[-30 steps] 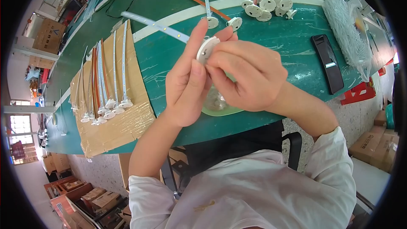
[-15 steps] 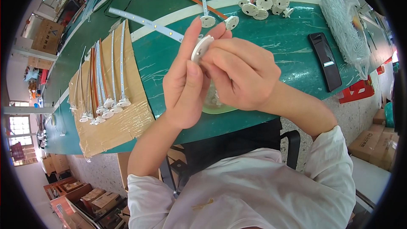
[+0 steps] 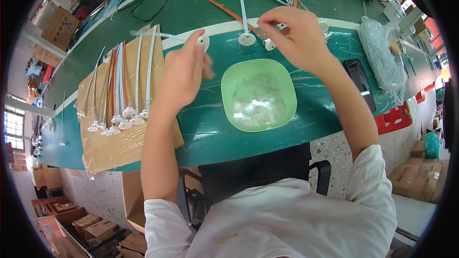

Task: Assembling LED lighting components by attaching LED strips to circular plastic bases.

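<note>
My left hand (image 3: 184,69) grips an LED strip with a round white end disc (image 3: 203,44); its pale strip points left and is smeared by motion. My right hand (image 3: 303,38) is over the far side of the green table, at a pile of similar white-disc strips that it partly hides. Its fingers are bent, with the thumb apart from them, and nothing shows between them. To the left of this hand, one white-disc LED strip (image 3: 246,39) and an orange strip (image 3: 232,13) lie on the table.
A light green bowl (image 3: 224,107) holding small clear pieces stands between my forearms. More strips with discs (image 3: 125,124) lie in a row on cardboard (image 3: 138,148) at left. On the right are a black phone (image 3: 356,79) and a plastic bag of clear strands (image 3: 382,62).
My hands have parted. The left moved left with the LED strip; the right let go of its disc and moved up and right to the pile. The bowl is now uncovered.
</note>
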A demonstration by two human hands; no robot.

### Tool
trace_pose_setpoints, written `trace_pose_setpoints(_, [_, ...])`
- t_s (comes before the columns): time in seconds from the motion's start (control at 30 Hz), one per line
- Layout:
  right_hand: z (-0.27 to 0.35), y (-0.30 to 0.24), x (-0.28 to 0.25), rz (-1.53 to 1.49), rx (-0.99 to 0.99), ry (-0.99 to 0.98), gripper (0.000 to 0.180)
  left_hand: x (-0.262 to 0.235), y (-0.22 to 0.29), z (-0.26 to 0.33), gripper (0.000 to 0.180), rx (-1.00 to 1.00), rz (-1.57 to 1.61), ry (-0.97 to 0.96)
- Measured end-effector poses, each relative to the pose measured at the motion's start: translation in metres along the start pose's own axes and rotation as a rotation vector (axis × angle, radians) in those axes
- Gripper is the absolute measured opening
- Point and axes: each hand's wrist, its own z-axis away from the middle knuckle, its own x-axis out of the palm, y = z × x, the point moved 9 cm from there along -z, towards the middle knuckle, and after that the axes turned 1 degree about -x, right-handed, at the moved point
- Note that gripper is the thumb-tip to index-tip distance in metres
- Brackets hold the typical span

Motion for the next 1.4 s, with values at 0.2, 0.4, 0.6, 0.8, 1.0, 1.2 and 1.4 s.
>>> trace_pose_setpoints(0.2, [-0.021,0.04,0.064,0.423,-0.167,-0.324,0.016,-0.004,-0.007,0.008,0.025,0.019,-0.569,-0.228])
trace_pose_setpoints(0.4, [-0.006,0.01,0.039,0.107,-0.231,-0.141,0.017,-0.009,-0.015,0.012,0.039,-0.238,-0.93,-0.272])
trace_pose_setpoints(0.6, [0.037,-0.061,0.013,0.002,-0.432,0.137,0.031,0.047,0.049,0.013,0.067,0.134,-0.18,-0.156])
trace_pose_setpoints(0.8, [0.045,-0.046,0.009,-0.153,-0.377,0.172,0.033,0.056,0.047,0.02,0.049,0.203,0.102,-0.131])
trace_pose_setpoints(1.0, [0.045,-0.038,0.008,-0.443,-0.18,0.047,0.027,0.064,0.043,0.021,0.045,0.07,0.395,-0.233])
trace_pose_setpoints(1.2, [0.044,-0.034,0.014,-0.279,-0.215,0.075,0.018,0.069,0.042,0.022,0.047,0.08,0.164,-0.178])
trace_pose_setpoints(1.4, [0.043,-0.042,0.014,-0.125,-0.122,0.181,0.013,0.051,0.039,0.016,0.041,0.201,0.046,-0.05])
